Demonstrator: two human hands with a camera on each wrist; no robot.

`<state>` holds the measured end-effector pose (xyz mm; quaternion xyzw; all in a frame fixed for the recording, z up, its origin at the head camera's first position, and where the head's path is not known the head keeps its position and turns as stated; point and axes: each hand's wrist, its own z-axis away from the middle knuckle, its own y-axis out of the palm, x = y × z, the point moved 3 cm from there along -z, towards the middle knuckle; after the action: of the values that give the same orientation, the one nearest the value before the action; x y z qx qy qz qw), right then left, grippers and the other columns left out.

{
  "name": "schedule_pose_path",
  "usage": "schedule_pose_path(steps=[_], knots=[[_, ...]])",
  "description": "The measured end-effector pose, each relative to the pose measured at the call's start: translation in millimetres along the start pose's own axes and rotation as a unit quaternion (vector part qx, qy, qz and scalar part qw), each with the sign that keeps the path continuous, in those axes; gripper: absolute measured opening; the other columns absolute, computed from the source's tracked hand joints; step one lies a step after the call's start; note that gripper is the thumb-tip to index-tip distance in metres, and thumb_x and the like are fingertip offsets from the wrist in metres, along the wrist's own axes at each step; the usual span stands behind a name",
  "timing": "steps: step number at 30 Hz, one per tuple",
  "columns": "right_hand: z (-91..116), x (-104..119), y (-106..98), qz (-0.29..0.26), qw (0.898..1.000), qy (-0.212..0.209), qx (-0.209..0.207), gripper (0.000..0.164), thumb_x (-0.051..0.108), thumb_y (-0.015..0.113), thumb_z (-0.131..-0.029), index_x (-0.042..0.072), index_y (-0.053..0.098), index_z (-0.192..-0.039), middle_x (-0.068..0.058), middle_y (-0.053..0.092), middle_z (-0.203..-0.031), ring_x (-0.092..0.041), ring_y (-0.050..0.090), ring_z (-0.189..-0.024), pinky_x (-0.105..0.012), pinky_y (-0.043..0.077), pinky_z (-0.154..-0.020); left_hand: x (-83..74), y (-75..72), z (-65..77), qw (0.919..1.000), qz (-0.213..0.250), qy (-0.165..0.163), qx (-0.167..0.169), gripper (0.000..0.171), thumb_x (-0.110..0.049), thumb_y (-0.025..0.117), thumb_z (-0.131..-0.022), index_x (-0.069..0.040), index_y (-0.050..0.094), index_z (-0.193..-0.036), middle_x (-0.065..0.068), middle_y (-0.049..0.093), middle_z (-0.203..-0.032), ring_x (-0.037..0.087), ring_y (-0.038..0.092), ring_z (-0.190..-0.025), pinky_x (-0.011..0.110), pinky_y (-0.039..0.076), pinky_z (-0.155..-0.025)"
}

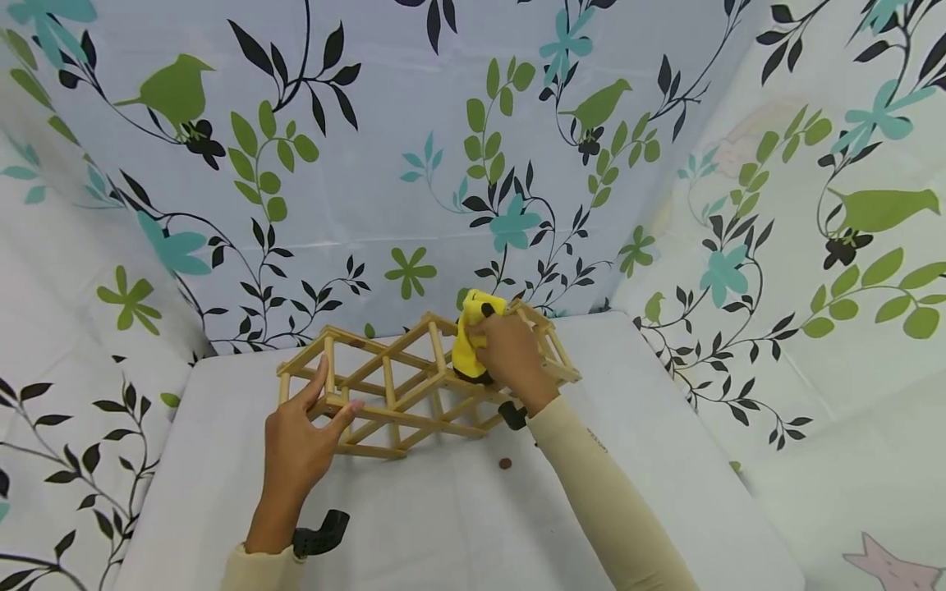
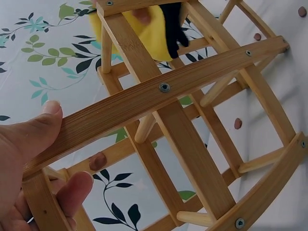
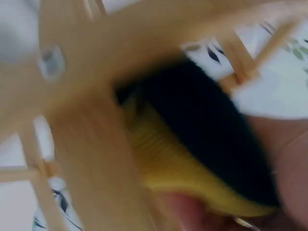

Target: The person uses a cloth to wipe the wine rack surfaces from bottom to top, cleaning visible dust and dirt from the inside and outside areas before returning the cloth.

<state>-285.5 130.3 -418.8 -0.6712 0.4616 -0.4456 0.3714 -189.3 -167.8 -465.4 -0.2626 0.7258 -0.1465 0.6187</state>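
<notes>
A light wooden slatted rack point(image 1: 388, 382) with diamond-shaped openings stands on the white table. At its left end my left hand point(image 1: 297, 443) grips the frame; in the left wrist view the thumb lies on one rail point(image 2: 115, 108) and the fingers curl behind it. My right hand point(image 1: 513, 351) holds a yellow and black cloth point(image 1: 467, 349) at the rack's upper right part. The right wrist view, which is blurred, shows the cloth point(image 3: 202, 134) bunched between fingers and thumb, up against a wooden slat point(image 3: 96, 159). Part of the cloth is hidden behind the wood.
Bolts point(image 2: 164, 87) join the rack's slats. A white cloth covers the table point(image 1: 443, 517), with small brown spots point(image 1: 506, 464) on it. Behind and beside stand hanging sheets point(image 1: 355, 205) printed with leaves and birds. A black camera mount point(image 1: 322, 533) sits on the left wrist.
</notes>
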Motion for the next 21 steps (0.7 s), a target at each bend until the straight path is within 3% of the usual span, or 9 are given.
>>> schedule_pose_path(steps=[2,4,7,9,10,12,15,18,21], knots=[[2.8,4.5,-8.6,-0.047,0.999,0.001,-0.011,0.04,0.013,0.079,-0.092,0.027,0.078,-0.129,-0.006,0.083,-0.112,-0.025,0.073,-0.088,-0.039,0.061,-0.073,-0.9,0.7,0.4,1.0,0.002,0.004,0.0,0.084,-0.033,0.082,-0.096,-0.032,0.034,-0.165,0.024,0.058,-0.152,0.05,0.059,-0.137,0.067,0.053,-0.104],[5.9,12.8,-22.0,-0.097,0.992,-0.013,-0.077,0.041,0.015,0.079,-0.093,0.027,0.077,-0.132,-0.01,0.082,-0.113,-0.027,0.073,-0.088,-0.041,0.061,-0.077,-1.8,2.5,0.7,0.9999,0.004,0.01,-0.004,0.084,-0.033,0.082,-0.096,-0.031,0.035,-0.165,0.024,0.063,-0.147,0.048,0.063,-0.134,0.065,0.056,-0.1],[10.2,34.7,-38.5,-0.195,0.963,-0.072,-0.174,0.039,0.013,0.081,-0.093,0.022,0.078,-0.131,-0.018,0.081,-0.115,-0.031,0.077,-0.097,-0.041,0.064,-0.086,-2.8,7.1,1.8,0.9997,0.009,0.016,-0.015,0.084,-0.031,0.083,-0.095,-0.03,0.036,-0.165,0.021,0.068,-0.141,0.045,0.066,-0.13,0.061,0.059,-0.095],[12.0,53.7,-43.1,-0.235,0.944,-0.117,-0.201,0.038,0.012,0.083,-0.091,0.018,0.079,-0.129,-0.021,0.078,-0.12,-0.034,0.077,-0.107,-0.042,0.064,-0.094,-3.2,11.5,2.7,0.9994,0.01,0.019,-0.025,0.085,-0.03,0.085,-0.093,-0.029,0.038,-0.164,0.019,0.076,-0.127,0.041,0.073,-0.117,0.049,0.063,-0.085],[12.2,63.9,-43.3,-0.242,0.94,-0.132,-0.201,0.038,0.01,0.084,-0.091,0.017,0.079,-0.128,-0.021,0.078,-0.121,-0.034,0.077,-0.11,-0.042,0.064,-0.095,-3.6,14.0,3.1,0.9992,0.011,0.021,-0.031,0.085,-0.03,0.085,-0.093,-0.028,0.039,-0.164,0.018,0.078,-0.124,0.039,0.074,-0.114,0.043,0.064,-0.083],[11.4,82.9,-35.3,-0.233,0.943,-0.149,-0.184,0.039,0.01,0.083,-0.092,0.018,0.079,-0.129,-0.018,0.079,-0.119,-0.029,0.078,-0.101,-0.037,0.065,-0.087,-4.7,18.9,3.9,0.9987,0.013,0.028,-0.041,0.085,-0.029,0.087,-0.091,-0.025,0.041,-0.163,0.016,0.081,-0.112,0.032,0.077,-0.099,0.031,0.061,-0.073],[7.3,106.9,-8.1,-0.184,0.962,-0.158,-0.123,0.041,0.013,0.08,-0.095,0.024,0.076,-0.135,-0.011,0.081,-0.117,-0.023,0.075,-0.09,-0.03,0.062,-0.075,-7.0,25.5,5.4,0.9975,0.016,0.038,-0.057,0.086,-0.027,0.089,-0.089,-0.021,0.043,-0.161,0.012,0.083,-0.099,0.022,0.073,-0.084,0.021,0.051,-0.06],[1.5,117.9,27.4,-0.138,0.978,-0.154,-0.036,0.042,0.021,0.075,-0.102,0.029,0.069,-0.143,-0.004,0.081,-0.119,-0.017,0.073,-0.09,-0.022,0.057,-0.07,-9.5,30.3,7.0,0.9967,0.02,0.045,-0.065,0.086,-0.023,0.089,-0.088,-0.018,0.044,-0.161,0.013,0.083,-0.102,0.022,0.074,-0.081,0.021,0.051,-0.059],[-1.9,115.6,43.4,-0.076,0.989,-0.12,0.041,0.038,0.022,0.073,-0.103,0.028,0.072,-0.14,-0.001,0.082,-0.115,-0.015,0.074,-0.084,-0.022,0.057,-0.063,-12.1,33.6,8.3,0.9968,0.022,0.043,-0.063,0.085,-0.025,0.089,-0.089,-0.018,0.044,-0.161,0.016,0.082,-0.106,0.024,0.075,-0.084,0.019,0.053,-0.063]])
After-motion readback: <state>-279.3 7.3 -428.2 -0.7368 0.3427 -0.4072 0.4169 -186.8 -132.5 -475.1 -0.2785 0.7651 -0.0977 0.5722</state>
